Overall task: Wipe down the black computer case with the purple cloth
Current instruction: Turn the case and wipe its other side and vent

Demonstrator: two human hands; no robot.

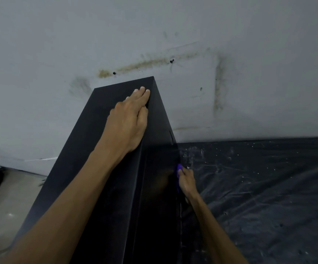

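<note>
I see the black computer case [78, 159] standing upright, matte and plain; the purple cloth [179, 167] sits bunched against its right side panel, low down

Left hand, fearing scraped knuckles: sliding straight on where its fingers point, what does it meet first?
Left hand would run off the black computer case top, then probably meet the wall; depth unclear.

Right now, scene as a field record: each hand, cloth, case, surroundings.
left hand: lies flat on top of the black computer case, fingers straight, towards its far end
right hand: grips the purple cloth against the case's right side, low down
cloth visibility: only a small part shows beside the hand
backdrop: wall with brown stains, behind the case
ground at right: black plastic sheet, speckled with white bits
</note>
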